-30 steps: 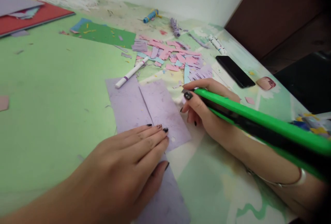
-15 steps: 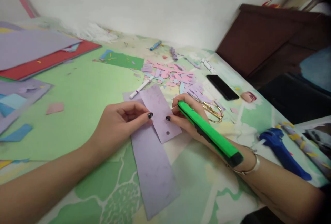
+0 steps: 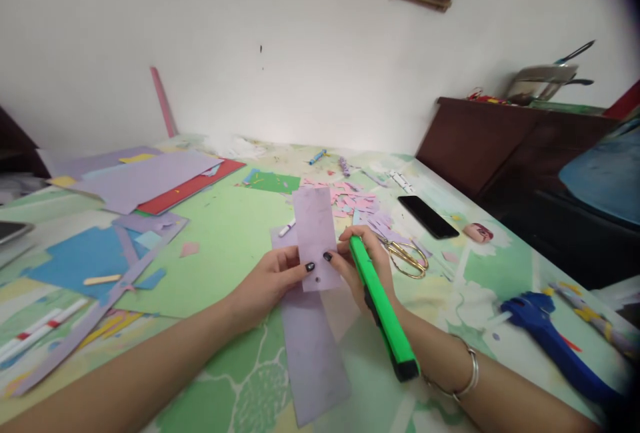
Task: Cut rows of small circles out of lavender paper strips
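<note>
My left hand (image 3: 265, 281) pinches the left edge of a small light-purple paper rectangle (image 3: 316, 226), its thumb on the front face. A small dark hole or dot shows near the paper's lower edge. At the right edge, my right hand (image 3: 383, 270) holds the same paper with thumb and fingers. A green utility knife (image 3: 384, 310) with a black end is tucked in that hand, pointing back over the wrist; its blade is not visible. Beneath the held piece lies a longer purple paper strip (image 3: 315, 360). A white marker (image 3: 287, 228) is partly hidden behind the paper.
Gold-handled scissors (image 3: 407, 260) and a black phone (image 3: 429, 216) lie to the right. Farther right is a blue glue gun (image 3: 555, 336). Pink and purple scraps (image 3: 357, 203) spread behind my hands. Coloured sheets (image 3: 150, 176) are stacked at left on a large green sheet (image 3: 215, 240).
The view has tilted up, showing more wall. The held paper has turned from slanted to nearly upright, and the utility knife has swung steeper. Both hands keep their grip.
</note>
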